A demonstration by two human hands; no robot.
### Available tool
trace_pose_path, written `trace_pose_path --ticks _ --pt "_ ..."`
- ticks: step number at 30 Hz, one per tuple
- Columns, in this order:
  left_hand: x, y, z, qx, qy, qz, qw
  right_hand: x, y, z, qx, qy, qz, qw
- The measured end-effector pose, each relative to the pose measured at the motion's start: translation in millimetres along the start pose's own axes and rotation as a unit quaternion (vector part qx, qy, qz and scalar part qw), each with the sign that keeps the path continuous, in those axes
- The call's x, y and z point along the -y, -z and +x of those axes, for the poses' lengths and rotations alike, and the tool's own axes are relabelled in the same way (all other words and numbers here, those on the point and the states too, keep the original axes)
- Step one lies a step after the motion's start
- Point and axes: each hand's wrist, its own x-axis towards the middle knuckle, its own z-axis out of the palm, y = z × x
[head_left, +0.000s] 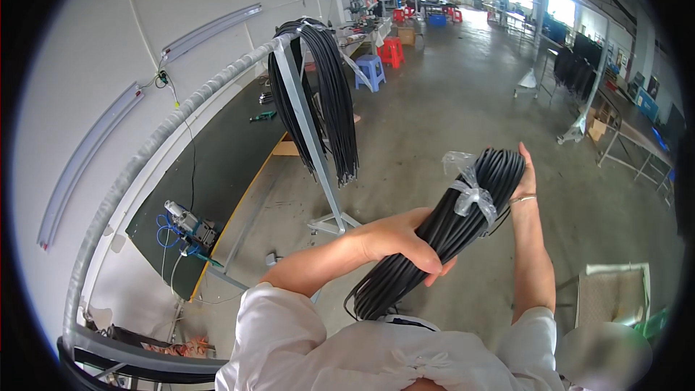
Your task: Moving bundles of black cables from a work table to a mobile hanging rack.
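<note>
Cables first: we hold a bundle of black cables [449, 228] out in front of the chest, angled from lower left up to upper right, well above the concrete floor [449, 101].

Our left hand [405, 242] is wrapped around the bundle's middle, fingers curled closed over the top, thumb side underneath as far as we can tell. That reads as the carrying grip, taking the weight near the balance point.

Our right hand [525, 177] sits behind the upper end, palm against the cable tips. Fingers are mostly hidden by the bundle, so we cannot tell how far they close around it; it looks more like a steadying or squaring contact than a clamp. A thin band shows on that wrist.

Clear plastic tie [470, 195] wraps the bundle just below the upper end, which keeps the strands together while handled.

To the left, a metal rack [308, 127] carries more black cable hanks [329, 94] draped over its top bar, ends hanging free. Draping keeps them untangled and off the floor. The rack stands just beside a dark workbench [217, 166] with a small blue-wired fixture [190, 230] near its end.

Hidden or unclear:
- Lower end of our bundle runs behind the white shirt [289, 340]; we cannot see how it ends.
- Small tools on the bench are too small to identify.
- A second rack with dark hanks far right is tiny and distorted by the lens.
- Bottom right is blurred out.
</note>
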Motion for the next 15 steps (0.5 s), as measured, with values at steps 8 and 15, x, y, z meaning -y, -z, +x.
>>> trace_pose_path --ticks 8,15 --pt "-43.5 129.7 31.9 -0.133 -0.081 0.077 0.985 59.5 -86.6 217.0 0.078 -0.02 -0.094 0.992" --pt "-82.7 241.5 35.1 -0.277 -0.215 0.135 0.927 18.6 -251.2 390.6 0.231 -0.052 -0.178 0.955"
